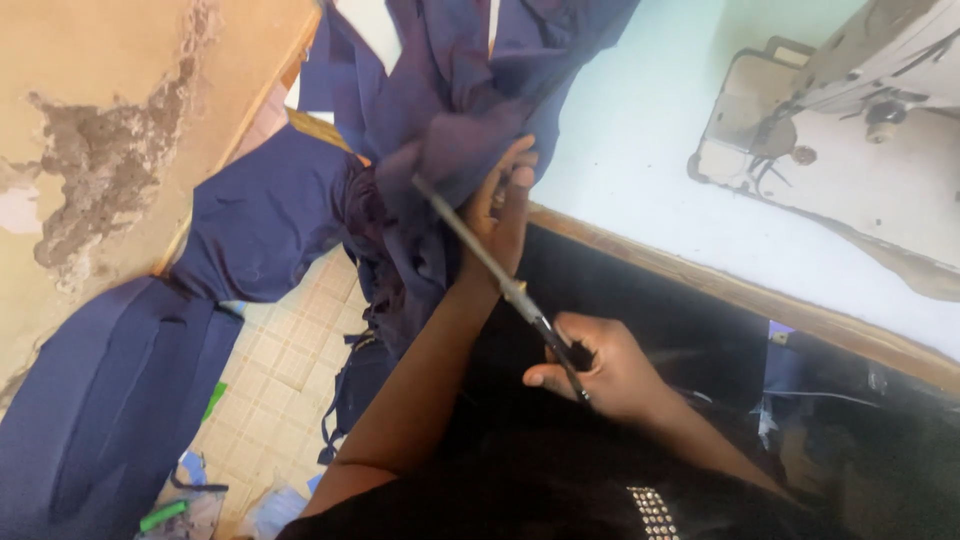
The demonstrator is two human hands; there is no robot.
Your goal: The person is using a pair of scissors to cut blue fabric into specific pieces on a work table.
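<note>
Right hand (610, 370) closed through the dark handles of long metal scissors (500, 275), grip firm, blades running up and left toward the cloth, lying nearly together; whether slightly parted at the tip, impossible to tell. Left hand (503, 205) closed in a pinch on a bunch of navy-blue fabric (450, 110), fingers curled over the fold just beside the blade tip. Fabric heaped on the edge of the pale sewing surface (640, 150) and spilling down over its wooden rim toward the tiled floor (290, 370). Likely soft, light and limp, with a slight sheen suggesting some slipperiness; probably best held close to the cutting line and kept taut, as loose folds would sag and shift under the blades. Further out: grey sewing machine (850, 110) at upper right on the same surface, well apart from both hands. More navy cloth (110, 400) draped at left below a worn, peeling tan wall (100, 130). Small fabric scraps and a green object (165, 515) on the floor. Dark clothing with a studded patch (652, 512) at the bottom edge.
</note>
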